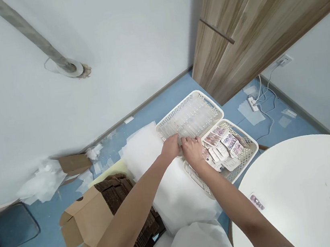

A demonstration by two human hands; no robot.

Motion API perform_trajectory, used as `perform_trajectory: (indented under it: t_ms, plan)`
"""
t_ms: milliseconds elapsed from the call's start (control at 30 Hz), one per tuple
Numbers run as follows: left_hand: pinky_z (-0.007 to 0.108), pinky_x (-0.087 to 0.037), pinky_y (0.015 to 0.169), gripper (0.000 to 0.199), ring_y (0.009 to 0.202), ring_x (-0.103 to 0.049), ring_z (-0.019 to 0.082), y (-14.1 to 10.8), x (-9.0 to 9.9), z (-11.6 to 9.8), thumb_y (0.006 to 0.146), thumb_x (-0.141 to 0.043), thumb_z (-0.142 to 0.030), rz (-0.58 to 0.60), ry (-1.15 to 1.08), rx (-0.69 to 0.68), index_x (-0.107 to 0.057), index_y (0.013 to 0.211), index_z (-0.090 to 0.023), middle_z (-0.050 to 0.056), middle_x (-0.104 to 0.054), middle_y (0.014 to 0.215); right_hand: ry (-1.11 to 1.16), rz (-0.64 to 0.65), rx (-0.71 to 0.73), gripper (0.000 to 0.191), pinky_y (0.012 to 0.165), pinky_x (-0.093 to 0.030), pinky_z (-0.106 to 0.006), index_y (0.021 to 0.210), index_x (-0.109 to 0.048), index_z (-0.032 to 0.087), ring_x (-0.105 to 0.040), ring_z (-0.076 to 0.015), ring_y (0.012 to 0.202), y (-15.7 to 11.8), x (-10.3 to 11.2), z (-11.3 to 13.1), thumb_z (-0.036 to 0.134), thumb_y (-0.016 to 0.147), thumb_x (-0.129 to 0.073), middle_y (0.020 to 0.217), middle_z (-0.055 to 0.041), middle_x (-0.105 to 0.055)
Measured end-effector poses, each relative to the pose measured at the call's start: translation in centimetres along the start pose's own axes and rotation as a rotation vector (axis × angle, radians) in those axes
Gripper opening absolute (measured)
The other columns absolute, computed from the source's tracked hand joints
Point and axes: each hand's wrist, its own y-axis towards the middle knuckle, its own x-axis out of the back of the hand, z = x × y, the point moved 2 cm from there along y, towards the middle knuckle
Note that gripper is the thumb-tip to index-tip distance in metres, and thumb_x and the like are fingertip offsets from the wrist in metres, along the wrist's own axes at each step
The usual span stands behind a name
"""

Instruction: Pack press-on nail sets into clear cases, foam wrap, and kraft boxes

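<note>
Clear packs (192,115) are lying in rows in the far basket (196,92), at 12 to 1 o'clock from the hands; glare is blurring their edges. The near basket (251,144), at 3 o'clock, is holding a loose heap of printed cards (218,153) with pink and purple pieces, their print being too small to read. The right forearm is covering part of its rim.

The left hand (170,147) is bending its fingers at the far basket's near corner, and the right hand (192,150) is reaching just beside it, where the baskets are meeting. The backs of both hands are hiding most of the fingertips, so whether either grip is closing on a pack cannot be told.

White sheeting (184,202) is spreading from 6 to 9 o'clock, running under the forearms. At 8 o'clock the left arm is hiding part of an open cardboard box (93,216) with dark brown contents. The round white desk (307,186), at 4 o'clock, is running out of view and carrying one small card (257,201). A wood-grain cabinet (248,19) is standing at 1 o'clock, its top being cut off.
</note>
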Motion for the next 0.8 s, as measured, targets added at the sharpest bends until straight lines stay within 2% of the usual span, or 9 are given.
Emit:
perform_trajectory:
  t_ms: [167,300,367,433,567,633,700,800]
  plan:
    - [0.031,-0.044,0.075,0.030,0.091,-0.059,0.023,-0.2,0.4,-0.4,0.072,-0.047,-0.009,0.031,0.055,0.050,-0.048,0.101,-0.015,0.010,-0.063,0.094,-0.011,0.005,-0.014,0.017,0.086,-0.018,-0.039,0.091,-0.053,0.017,-0.058,-0.0215,0.073,0.1,-0.2,0.3,0.012,0.081,-0.040,0.073,-0.0091,-0.066]
    - [0.032,-0.044,0.073,0.026,0.088,-0.059,0.024,-0.6,0.3,-0.6,0.073,-0.041,-0.005,0.041,0.134,0.005,-0.051,0.095,-0.012,0.012,-0.062,0.091,-0.019,-0.004,-0.066,0.019,0.086,-0.018,-0.041,0.092,-0.052,0.018,-0.058,-0.0228,0.075,0.5,-0.5,0.5,0.009,0.078,-0.041,0.069,-0.0093,-0.066]
    - [0.033,-0.044,0.078,0.029,0.093,-0.057,0.024,-1.2,0.2,-0.7,0.073,-0.039,-0.005,-0.002,0.134,-0.038,-0.051,0.098,-0.012,0.013,-0.061,0.096,-0.006,-0.012,-0.086,0.018,0.086,-0.018,-0.041,0.091,-0.052,0.018,-0.059,-0.0237,0.078,0.8,-0.6,0.5,0.011,0.077,-0.044,0.069,-0.0098,-0.066]
    - [0.034,-0.041,0.086,0.036,0.105,-0.052,0.024,-2.1,0.3,-0.6,0.074,-0.041,-0.007,-0.097,0.103,-0.082,-0.048,0.109,-0.012,0.014,-0.056,0.110,0.051,-0.014,-0.105,0.018,0.087,-0.020,-0.041,0.091,-0.053,0.018,-0.059,-0.0236,0.081,0.9,-0.6,0.3,0.017,0.075,-0.048,0.072,-0.0093,-0.066]
    - [0.040,-0.034,0.097,0.054,0.123,-0.034,0.027,-5.3,1.0,-0.3,0.075,-0.050,-0.019,-0.332,-0.054,-0.100,-0.033,0.126,-0.015,0.015,-0.039,0.131,0.377,-0.125,-0.194,0.023,0.084,-0.030,-0.036,0.095,-0.053,0.020,-0.060,-0.0188,0.079,-0.4,0.5,-0.5,0.029,0.074,-0.050,0.083,-0.0041,-0.066]
    - [0.041,-0.034,0.097,0.060,0.123,-0.035,0.027,-7.3,1.5,0.0,0.076,-0.051,-0.025,-0.405,-0.204,-0.089,-0.028,0.130,-0.016,0.015,-0.037,0.133,0.615,-0.214,-0.249,0.027,0.076,-0.037,-0.032,0.096,-0.053,0.020,-0.059,-0.0166,0.074,-2.2,1.4,-0.6,0.034,0.072,-0.051,0.085,-0.0028,-0.066]
    - [0.040,-0.038,0.094,0.063,0.117,-0.043,0.025,-9.5,1.7,0.1,0.077,-0.052,-0.030,-0.418,-0.397,-0.066,-0.024,0.132,-0.017,0.015,-0.039,0.131,0.859,-0.289,-0.281,0.032,0.067,-0.041,-0.029,0.095,-0.052,0.019,-0.058,-0.0149,0.068,-4.7,2.4,-0.3,0.038,0.069,-0.054,0.082,-0.0024,-0.064]
    - [0.035,-0.045,0.084,0.061,0.100,-0.056,0.020,-13.0,1.3,0.0,0.079,-0.051,-0.034,-0.342,-0.702,-0.026,-0.025,0.131,-0.017,0.015,-0.048,0.121,1.198,-0.356,-0.287,0.038,0.059,-0.042,-0.026,0.094,-0.051,0.018,-0.056,-0.0128,0.061,-9.4,3.3,0.7,0.041,0.064,-0.059,0.072,0.0003,-0.061]
